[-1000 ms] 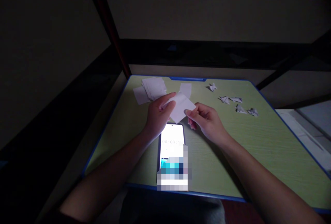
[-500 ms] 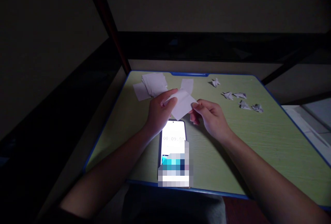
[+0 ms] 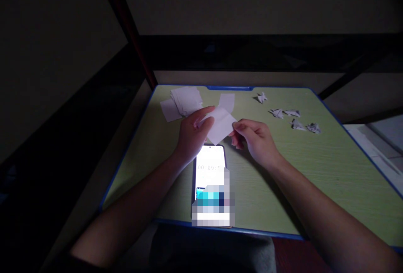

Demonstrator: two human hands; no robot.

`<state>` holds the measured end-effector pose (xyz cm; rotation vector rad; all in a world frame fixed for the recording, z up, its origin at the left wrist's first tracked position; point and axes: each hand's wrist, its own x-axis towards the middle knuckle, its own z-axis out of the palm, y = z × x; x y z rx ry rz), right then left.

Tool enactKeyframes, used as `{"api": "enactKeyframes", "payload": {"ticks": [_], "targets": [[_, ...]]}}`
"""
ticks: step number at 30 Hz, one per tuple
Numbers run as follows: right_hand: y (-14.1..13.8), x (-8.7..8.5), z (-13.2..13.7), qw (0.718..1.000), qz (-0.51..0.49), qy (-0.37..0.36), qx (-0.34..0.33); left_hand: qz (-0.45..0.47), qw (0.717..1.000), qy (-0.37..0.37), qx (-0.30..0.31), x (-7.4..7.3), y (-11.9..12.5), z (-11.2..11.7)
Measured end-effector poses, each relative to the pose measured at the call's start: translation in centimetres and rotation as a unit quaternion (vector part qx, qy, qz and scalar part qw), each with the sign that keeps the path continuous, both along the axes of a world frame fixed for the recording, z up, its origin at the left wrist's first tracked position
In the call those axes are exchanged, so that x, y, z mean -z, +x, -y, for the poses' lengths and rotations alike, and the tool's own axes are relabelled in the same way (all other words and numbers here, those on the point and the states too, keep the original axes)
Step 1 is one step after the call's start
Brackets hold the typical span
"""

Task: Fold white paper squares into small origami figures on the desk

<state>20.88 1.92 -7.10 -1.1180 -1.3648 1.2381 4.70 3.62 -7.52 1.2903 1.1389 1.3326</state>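
Note:
Between my hands, above the table, is a small white sheet of paper (image 3: pixel 219 127), turned so one corner points toward me. A faint crease line runs near its upper part. My left hand (image 3: pixel 193 132) grips its left side, thumb on top and the other fingers behind. At the right corner, the thumb and fingertips of my right hand (image 3: pixel 253 136) pinch the paper. Just below the sheet lies a phone (image 3: pixel 210 159) with a lit timer screen, its lower part blurred out. Another white paper piece (image 3: pixel 227 101) lies behind the held sheet, partly covered by it.
A stack of white paper sheets (image 3: pixel 186 100) lies at the table's back left. Several small folded paper shapes (image 3: pixel 296 124) are scattered at the back right. The green table (image 3: pixel 315 172) has a blue raised edge. Beyond its right side are pale flat items (image 3: pixel 378 147).
Both hands hold the paper nearly the same way as before. The whole view has shifted slightly, with things appearing a little higher and further left.

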Motion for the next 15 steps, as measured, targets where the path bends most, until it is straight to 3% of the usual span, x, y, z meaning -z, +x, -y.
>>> {"api": "enactKeyframes", "payload": {"ticks": [6,10,12,14,15], "targets": [[0.5,0.0,-0.6,0.995,0.078,0.04,0.049,0.005,1.0,0.007,-0.022,0.2,-0.2,-0.4],[0.3,-2.4,1.7,0.974,0.15,0.144,0.093,0.005,0.999,0.009,-0.031,0.5,-0.3,-0.6],[-0.4,-4.7,4.4,0.957,0.182,0.222,0.03,-0.002,0.999,0.019,-0.033,0.4,-0.3,-0.6],[-1.3,-7.1,7.4,0.938,0.182,0.282,-0.088,-0.005,0.999,0.024,-0.031,0.2,-0.2,-0.5],[-1.7,-8.1,8.6,0.932,0.186,0.284,-0.122,-0.006,0.999,0.023,-0.026,0.1,-0.2,-0.4]]}}
